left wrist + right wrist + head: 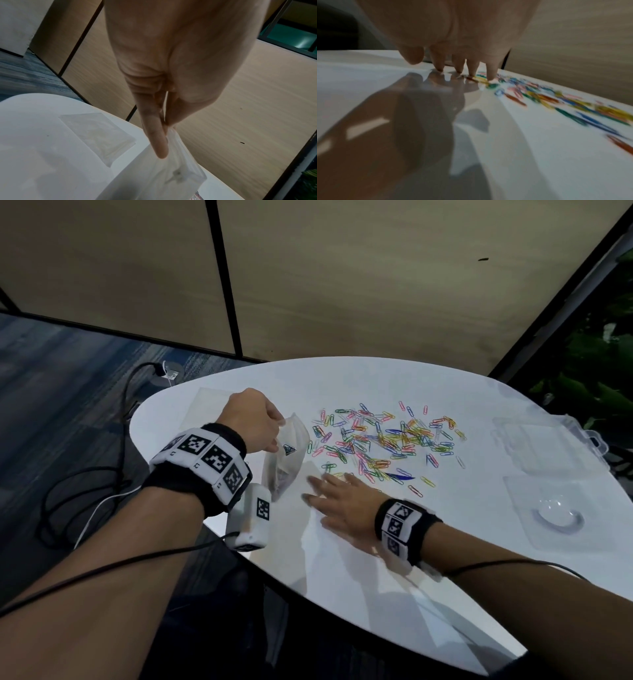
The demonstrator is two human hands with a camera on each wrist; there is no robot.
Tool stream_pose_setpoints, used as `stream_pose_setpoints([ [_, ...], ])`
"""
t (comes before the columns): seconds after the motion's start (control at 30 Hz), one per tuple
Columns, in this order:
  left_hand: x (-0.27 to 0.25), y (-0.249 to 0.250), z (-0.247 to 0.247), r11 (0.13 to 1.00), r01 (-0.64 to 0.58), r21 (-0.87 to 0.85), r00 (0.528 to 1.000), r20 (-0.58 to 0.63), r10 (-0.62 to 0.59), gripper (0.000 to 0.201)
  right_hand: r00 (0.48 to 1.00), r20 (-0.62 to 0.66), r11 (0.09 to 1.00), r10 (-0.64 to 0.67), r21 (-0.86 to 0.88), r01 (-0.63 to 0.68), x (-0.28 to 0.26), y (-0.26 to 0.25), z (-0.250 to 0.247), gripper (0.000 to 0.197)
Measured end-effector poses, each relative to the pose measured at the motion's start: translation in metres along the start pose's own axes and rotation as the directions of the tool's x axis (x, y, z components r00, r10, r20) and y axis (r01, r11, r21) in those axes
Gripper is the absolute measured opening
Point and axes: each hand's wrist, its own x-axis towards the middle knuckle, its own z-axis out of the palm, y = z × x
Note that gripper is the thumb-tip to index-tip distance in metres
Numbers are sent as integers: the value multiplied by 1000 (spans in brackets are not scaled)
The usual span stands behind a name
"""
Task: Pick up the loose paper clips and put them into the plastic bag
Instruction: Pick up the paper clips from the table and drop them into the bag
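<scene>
Several colored paper clips (383, 440) lie scattered across the middle of the white oval table (342, 577); they appear blurred in the right wrist view as paper clips (556, 100). My left hand (253, 419) pinches the top edge of a clear plastic bag (286, 460), which hangs down to the table's left part; the bag (171, 175) shows below my fingertips (160, 148). My right hand (337, 501) lies flat, fingers spread, fingertips (491, 75) touching the table at the near edge of the clips.
A flat clear sheet (209, 409) lies behind the left hand. Clear plastic boxes (548, 440) and a clear tray with a round dome (558, 515) sit at the right. Black cables (102, 474) run over the floor on the left.
</scene>
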Motion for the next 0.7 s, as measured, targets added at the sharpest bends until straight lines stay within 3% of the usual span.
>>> stream_pose_setpoints([
  [0.17,-2,2,0,1000,-17,4,1000,8,17,28,963,-89,964,256,-54,-261,-28,44,26,56],
  [0.3,-2,5,6,999,-27,19,999,20,26,28,868,52,867,494,44,-497,-23,75,22,54],
  [0.4,0,4,8,999,-30,34,999,17,29,30,858,21,854,514,80,-514,-13,89,20,54],
  [0.57,1,6,11,999,-23,36,1000,13,22,31,846,-52,846,531,98,-525,-7,82,-1,11],
  [0.63,0,8,13,999,-21,36,1000,24,20,29,774,-50,760,632,239,-605,-12,88,-7,18],
  [0.7,0,9,15,999,-20,42,999,27,19,26,650,-15,588,760,444,-676,-19,95,-12,19],
])
